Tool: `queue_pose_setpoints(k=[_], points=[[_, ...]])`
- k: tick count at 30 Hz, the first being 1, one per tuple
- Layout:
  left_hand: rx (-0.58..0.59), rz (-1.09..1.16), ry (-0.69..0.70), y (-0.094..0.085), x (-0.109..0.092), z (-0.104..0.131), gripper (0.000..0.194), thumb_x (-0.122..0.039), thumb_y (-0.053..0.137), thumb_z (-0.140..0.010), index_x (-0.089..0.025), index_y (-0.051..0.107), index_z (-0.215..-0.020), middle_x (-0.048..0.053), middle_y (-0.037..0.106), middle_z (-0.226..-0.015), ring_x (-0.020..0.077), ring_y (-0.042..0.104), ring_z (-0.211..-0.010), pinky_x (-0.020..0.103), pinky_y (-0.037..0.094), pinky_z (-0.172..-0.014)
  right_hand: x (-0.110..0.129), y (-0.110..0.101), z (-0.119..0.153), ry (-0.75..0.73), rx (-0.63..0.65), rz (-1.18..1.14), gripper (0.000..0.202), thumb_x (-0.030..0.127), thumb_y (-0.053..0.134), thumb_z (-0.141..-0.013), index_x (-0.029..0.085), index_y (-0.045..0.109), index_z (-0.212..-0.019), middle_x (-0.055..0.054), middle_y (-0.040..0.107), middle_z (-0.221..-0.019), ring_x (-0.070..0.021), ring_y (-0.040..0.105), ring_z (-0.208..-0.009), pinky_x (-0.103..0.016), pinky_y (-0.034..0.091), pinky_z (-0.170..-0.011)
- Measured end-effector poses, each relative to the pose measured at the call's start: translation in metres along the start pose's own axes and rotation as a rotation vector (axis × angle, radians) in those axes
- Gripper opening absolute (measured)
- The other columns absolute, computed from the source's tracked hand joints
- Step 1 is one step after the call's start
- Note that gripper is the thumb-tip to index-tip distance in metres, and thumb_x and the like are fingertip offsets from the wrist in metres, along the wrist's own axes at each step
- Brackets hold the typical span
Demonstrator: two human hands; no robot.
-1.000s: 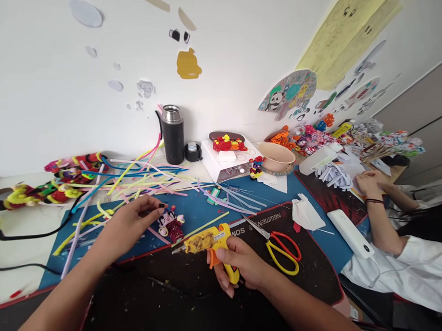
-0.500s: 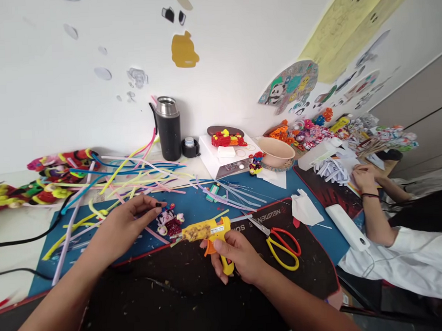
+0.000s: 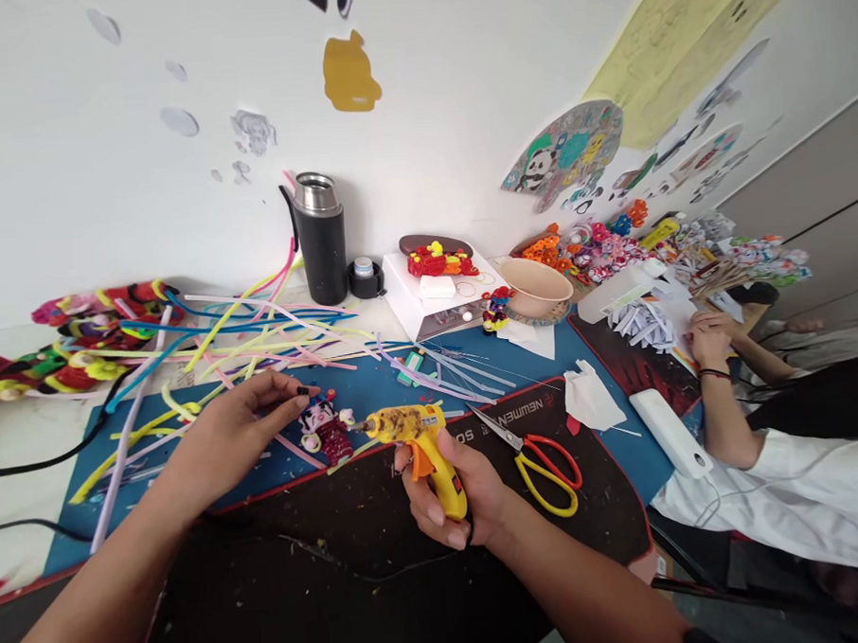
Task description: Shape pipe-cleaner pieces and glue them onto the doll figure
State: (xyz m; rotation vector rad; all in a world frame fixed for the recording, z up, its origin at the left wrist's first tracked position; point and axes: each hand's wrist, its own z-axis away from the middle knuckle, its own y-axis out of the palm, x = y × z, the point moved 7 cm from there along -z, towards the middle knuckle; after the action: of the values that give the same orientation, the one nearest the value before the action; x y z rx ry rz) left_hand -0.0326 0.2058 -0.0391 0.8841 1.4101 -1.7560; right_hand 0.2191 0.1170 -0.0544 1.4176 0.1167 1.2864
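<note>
My right hand is wrapped round the handle of a yellow hot glue gun with an orange trigger, its nozzle pointing left. Just left of the nozzle lies a small doll with a white face and a dark red sparkly body, on the blue mat. My left hand is beside the doll, thumb and forefinger pinching a small black piece. What the piece is made of is too small to tell. Scissors with red and yellow handles lie open to the right of my right hand.
Coloured pipe cleaners spread across the left side. A black thermos stands open near the wall, by its lid. A beige bowl sits further right. Another person's hand rests at the right beside paper strips.
The glue gun has moved slightly right and tilted, its nozzle now clear of the doll's lower body. My left hand stays by the doll with the black piece. The camera view has shifted a little.
</note>
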Motion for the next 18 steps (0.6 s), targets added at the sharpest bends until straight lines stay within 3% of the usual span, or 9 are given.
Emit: queue_pose_setpoints(k=[3,9,14,18], points=[[-0.024,0.004,-0.01,-0.001,0.0,0.0,0.066,-0.093,0.07,-0.075,-0.029,0.073,-0.091,0.009,0.088,-0.108,0.0359,0.078,-0.104,0.045,0.06,-0.091,-0.002,0.0,-0.001,0.004,-0.027,0.083,0.069,0.081,0.063,-0.101,0.015,0.072,-0.12,0.005,0.064,-0.058,-0.0096,0.046,-0.031,-0.02,0.022,-0.031],[-0.012,0.042,-0.014,0.001,-0.002,0.0,0.07,-0.097,0.07,-0.073,-0.029,0.073,-0.091,0.01,0.088,-0.107,0.0364,0.079,-0.106,0.046,0.06,-0.094,0.001,-0.001,0.0,-0.037,-0.169,0.372,0.071,0.077,0.072,-0.098,0.01,0.074,-0.121,0.004,0.063,-0.058,-0.0112,0.052,-0.039,-0.022,0.033,-0.04],[-0.01,0.045,0.0,0.002,-0.003,-0.001,0.073,-0.099,0.07,-0.072,-0.028,0.072,-0.091,0.011,0.087,-0.107,0.0365,0.078,-0.107,0.045,0.059,-0.093,0.008,-0.008,0.005,-0.07,-0.366,0.63,0.072,0.086,0.065,-0.098,0.014,0.072,-0.106,0.006,0.057,-0.051,-0.0119,0.051,-0.041,-0.025,0.042,-0.051],[-0.002,0.047,-0.004,0.002,-0.003,-0.001,0.073,-0.099,0.071,-0.071,-0.029,0.072,-0.09,0.01,0.087,-0.105,0.0362,0.078,-0.104,0.046,0.059,-0.093,0.001,-0.018,0.006,-0.054,-0.5,0.759,0.067,0.086,0.064,-0.097,0.019,0.066,-0.09,0.004,0.058,-0.052,-0.0117,0.05,-0.042,-0.024,0.039,-0.048]])
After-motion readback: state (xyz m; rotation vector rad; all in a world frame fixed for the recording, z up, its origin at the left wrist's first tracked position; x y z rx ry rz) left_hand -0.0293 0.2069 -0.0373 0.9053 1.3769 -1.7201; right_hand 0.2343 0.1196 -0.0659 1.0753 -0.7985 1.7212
